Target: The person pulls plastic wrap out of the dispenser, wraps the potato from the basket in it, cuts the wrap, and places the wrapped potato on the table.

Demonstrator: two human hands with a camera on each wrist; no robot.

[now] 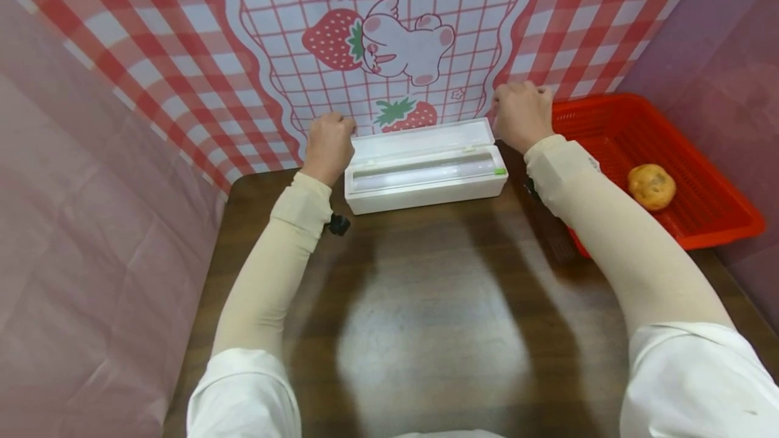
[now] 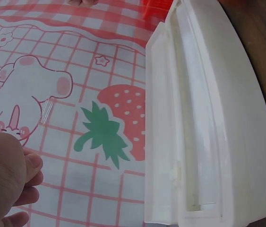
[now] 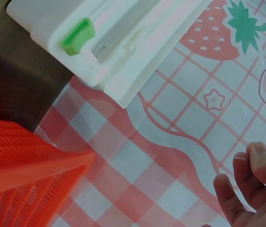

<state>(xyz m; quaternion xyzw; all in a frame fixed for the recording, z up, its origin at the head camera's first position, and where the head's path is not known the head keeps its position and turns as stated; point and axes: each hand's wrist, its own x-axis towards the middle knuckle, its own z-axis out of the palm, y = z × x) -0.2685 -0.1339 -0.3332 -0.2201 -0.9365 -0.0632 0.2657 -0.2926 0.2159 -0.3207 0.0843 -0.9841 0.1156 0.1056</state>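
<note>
A white cling film dispenser (image 1: 426,199) stands at the back of the table, its lid (image 1: 422,142) tipped back, with a pale roll inside. At its right end is a green slide cutter (image 3: 79,37). Beyond the box's left end, my left hand (image 1: 331,147) pinches with thumb and curled fingers. My right hand (image 1: 522,113) is raised past the right end, thumb against index finger. Faint glints of clear cling film (image 2: 47,111) show between the hands, whose pinches appear to hold it; most of its outline cannot be made out.
At the right is a red plastic basket (image 1: 739,218) with a round, yellow-brown, potato-like item (image 1: 652,186) in it. A strawberry-patterned checked cloth (image 1: 402,39) hangs behind the brown wooden table (image 1: 426,330). Pink cloth (image 1: 91,222) covers the left side.
</note>
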